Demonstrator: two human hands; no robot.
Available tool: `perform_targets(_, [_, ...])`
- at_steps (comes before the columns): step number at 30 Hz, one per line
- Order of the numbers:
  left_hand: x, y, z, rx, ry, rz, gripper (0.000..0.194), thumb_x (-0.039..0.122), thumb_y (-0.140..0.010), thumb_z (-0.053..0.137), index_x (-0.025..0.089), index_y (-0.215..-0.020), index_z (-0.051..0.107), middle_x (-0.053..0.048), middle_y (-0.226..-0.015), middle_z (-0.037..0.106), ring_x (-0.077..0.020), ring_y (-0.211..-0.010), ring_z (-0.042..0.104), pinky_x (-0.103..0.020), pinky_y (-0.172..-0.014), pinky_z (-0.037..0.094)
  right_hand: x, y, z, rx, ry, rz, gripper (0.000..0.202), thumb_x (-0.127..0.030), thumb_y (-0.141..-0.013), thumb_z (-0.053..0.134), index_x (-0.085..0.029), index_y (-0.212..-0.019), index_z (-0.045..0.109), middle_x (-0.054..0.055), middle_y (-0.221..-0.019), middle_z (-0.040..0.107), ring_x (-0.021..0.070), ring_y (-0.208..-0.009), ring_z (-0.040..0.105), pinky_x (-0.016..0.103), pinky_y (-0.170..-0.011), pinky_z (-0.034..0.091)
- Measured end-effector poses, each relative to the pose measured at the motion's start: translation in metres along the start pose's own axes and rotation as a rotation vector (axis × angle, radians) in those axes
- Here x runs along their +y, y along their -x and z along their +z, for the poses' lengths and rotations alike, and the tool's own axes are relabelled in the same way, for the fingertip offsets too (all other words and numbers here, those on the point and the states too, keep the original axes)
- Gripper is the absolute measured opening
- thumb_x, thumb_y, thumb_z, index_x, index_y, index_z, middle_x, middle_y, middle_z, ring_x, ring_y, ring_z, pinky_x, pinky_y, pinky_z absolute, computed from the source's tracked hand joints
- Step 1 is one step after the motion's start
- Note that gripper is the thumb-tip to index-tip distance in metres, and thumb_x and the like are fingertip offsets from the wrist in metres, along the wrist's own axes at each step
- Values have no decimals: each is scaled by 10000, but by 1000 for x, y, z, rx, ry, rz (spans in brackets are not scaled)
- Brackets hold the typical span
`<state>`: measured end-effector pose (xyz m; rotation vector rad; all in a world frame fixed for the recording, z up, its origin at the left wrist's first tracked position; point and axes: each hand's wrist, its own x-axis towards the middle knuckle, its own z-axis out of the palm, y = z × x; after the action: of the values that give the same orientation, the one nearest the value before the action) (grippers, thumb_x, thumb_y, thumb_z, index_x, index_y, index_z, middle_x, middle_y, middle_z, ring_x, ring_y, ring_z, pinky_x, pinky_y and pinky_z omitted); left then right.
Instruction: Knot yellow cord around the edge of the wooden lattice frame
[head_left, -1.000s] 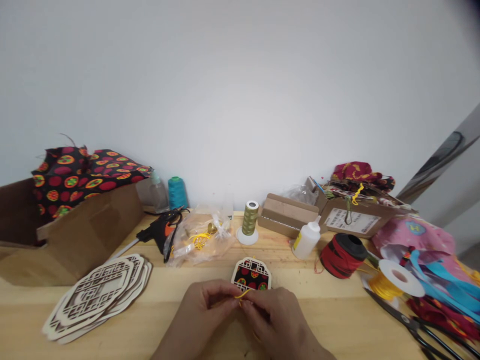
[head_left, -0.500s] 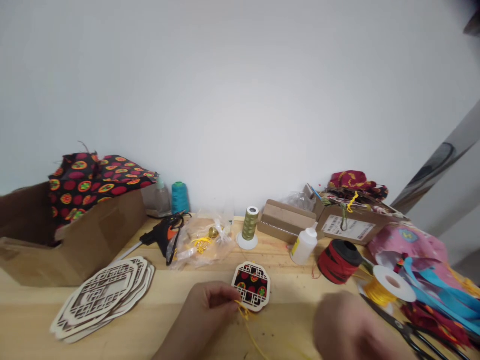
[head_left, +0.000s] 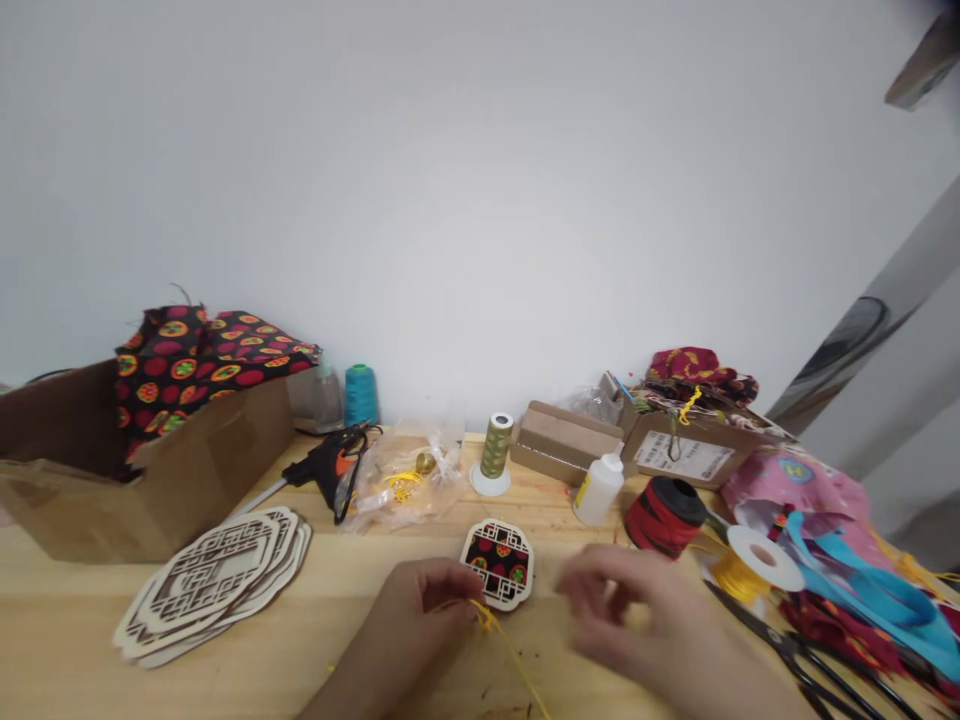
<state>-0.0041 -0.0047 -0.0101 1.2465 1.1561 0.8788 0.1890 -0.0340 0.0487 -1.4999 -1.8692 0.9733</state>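
My left hand [head_left: 431,610] pinches a yellow cord [head_left: 489,618] between thumb and fingertips. The cord has a small knot or loop at the fingers, and its tail runs down toward the front edge of the view. Just beyond lies a small pale fretwork frame [head_left: 496,565] backed with black, red-patterned fabric, flat on the wooden table [head_left: 420,660]. To the right, my right hand [head_left: 637,620] hovers, a little blurred, its fingers bent and apart from the thumb. Nothing shows between them.
Left: stacked fretwork panels [head_left: 217,590], cardboard box [head_left: 217,470] with fabric, glue gun [head_left: 326,475]. Behind: plastic bag [head_left: 442,490], green thread spool [head_left: 495,450], glue bottle [head_left: 600,490]. Right: red cord roll [head_left: 664,520], yellow cord spool [head_left: 769,560], black scissors [head_left: 787,645], blue ribbon [head_left: 862,590].
My right hand has come up and left, closer to the frame, and its fingers now show. The left hand keeps its pinch on the yellow cord. The view has shifted slightly.
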Motion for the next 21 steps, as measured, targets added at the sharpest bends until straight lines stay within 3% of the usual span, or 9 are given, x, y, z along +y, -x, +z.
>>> perform_targets(4, [2, 0, -2, -21, 27, 25, 145, 75, -577, 547, 131, -682, 630, -22, -698, 680, -186, -715, 604, -264, -673, 450, -1, -23, 37, -41, 428, -32, 158, -272, -542, 624, -234, -696, 624, -14, -601, 583, 116, -522, 464, 200, -458, 255])
perform_targets(7, [1, -2, -5, -19, 23, 30, 134, 112, -587, 568, 129, -702, 634, -32, -720, 683, -193, -725, 604, -277, -685, 452, 9, -36, 50, -87, 472, -95, 83, -224, -636, 544, -216, -618, 625, -25, -533, 569, 88, -477, 444, 185, -434, 224])
perform_targets(10, [-5, -7, -8, -47, -26, 59, 151, 190, -626, 564, 123, -741, 637, -45, -741, 681, -201, -739, 600, -284, -685, 450, 25, -42, 49, -110, 373, -153, 86, -212, -654, 551, -213, -641, 636, -40, -516, 550, 73, -473, 429, 167, -424, 226])
perform_targets(15, [-9, -5, -7, -68, -199, 43, 192, 261, -654, 536, 136, -748, 647, -31, -725, 678, -195, -711, 586, -259, -638, 437, 40, -42, 43, -110, 247, -137, 213, -202, -669, 563, -245, -870, 621, -45, -539, 565, 73, -457, 432, 161, -427, 264])
perform_targets(21, [2, 4, -4, -193, -291, 16, 261, 302, -715, 448, 174, -751, 673, 15, -701, 678, -186, -704, 561, -223, -600, 400, 31, -39, 33, 19, 238, -285, 133, -170, -739, 500, -222, -717, 620, -18, -666, 593, 98, -603, 505, 179, -535, 331])
